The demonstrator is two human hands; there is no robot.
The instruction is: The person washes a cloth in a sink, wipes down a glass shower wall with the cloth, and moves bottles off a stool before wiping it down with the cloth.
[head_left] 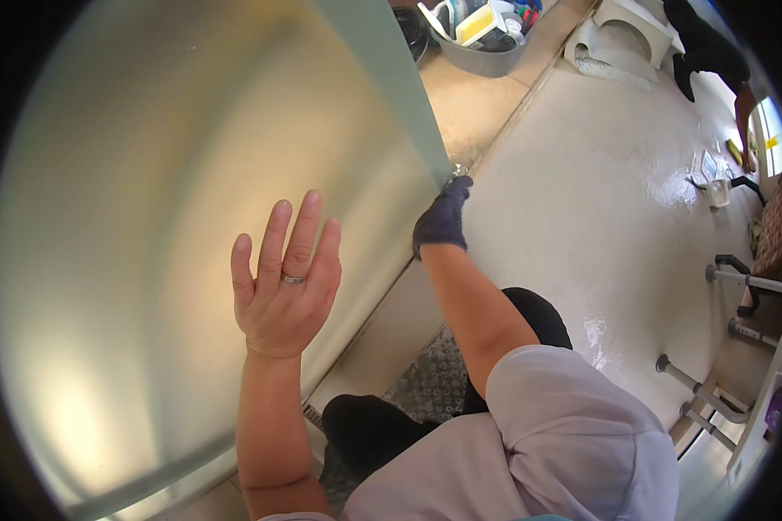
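Observation:
My left hand (288,291) is bare, with a ring on one finger. It is open, fingers spread, in front of or flat against a large frosted glass panel (139,234); I cannot tell how firmly it touches. My right hand (443,217) wears a dark glove and reaches to the panel's lower edge, beside the beige sill (465,122). Its fingers look closed. A small shiny thing (459,171) shows at its fingertips, too small to name, and the palm is hidden.
A grey tub (487,61) full of bottles and containers stands beyond the panel. Wet patches shine on the pale floor (573,191). At the right are white-legged furniture (704,391), a woven basket (772,230) and a cut-out white piece (617,39). A grey textured mat (430,373) lies near my knees.

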